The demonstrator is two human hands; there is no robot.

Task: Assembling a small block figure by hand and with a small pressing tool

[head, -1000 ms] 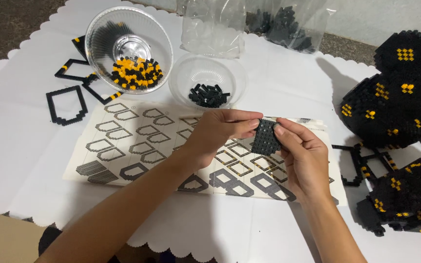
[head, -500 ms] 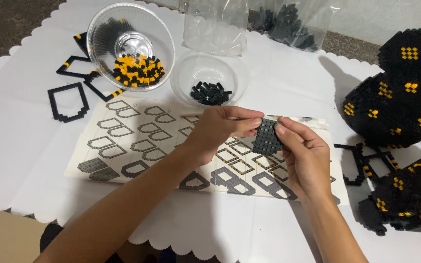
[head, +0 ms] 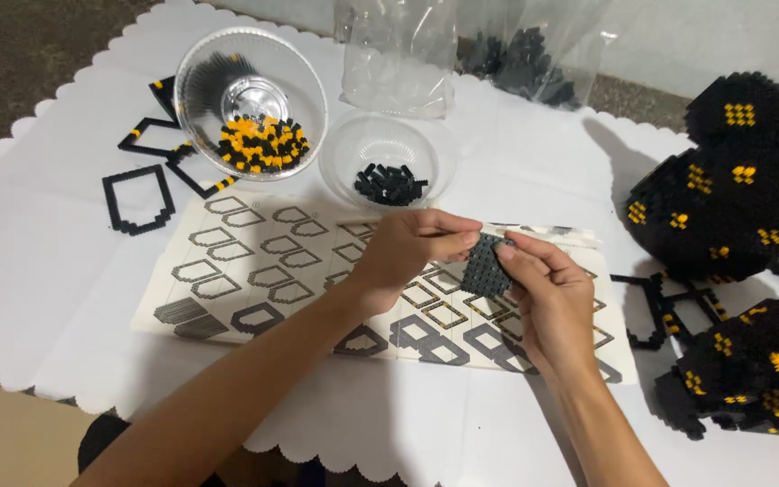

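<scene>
Both hands meet over the middle of the table [head: 65, 271], which is covered by a white cloth with a scalloped edge. The left hand [head: 407, 257] and the right hand [head: 547, 302] each pinch a small dark studded block plate [head: 487, 266] between thumb and fingertips, the left closed on its left edge and the right closed on its right edge and lower corner, so the plate is held in the air, tilted, just above a printed instruction sheet [head: 254, 271] showing rows of outlined shapes. Beyond the hands stands a small clear bowl [head: 389, 153] with a little heap of black pieces, and to its left a larger clear bowl [head: 250, 99], tipped on its side, holds black and orange pieces. Flat black outline frames [head: 137, 198] lie at the left of the sheet. At the right sits a big black block model with yellow patches [head: 741, 189].
</scene>
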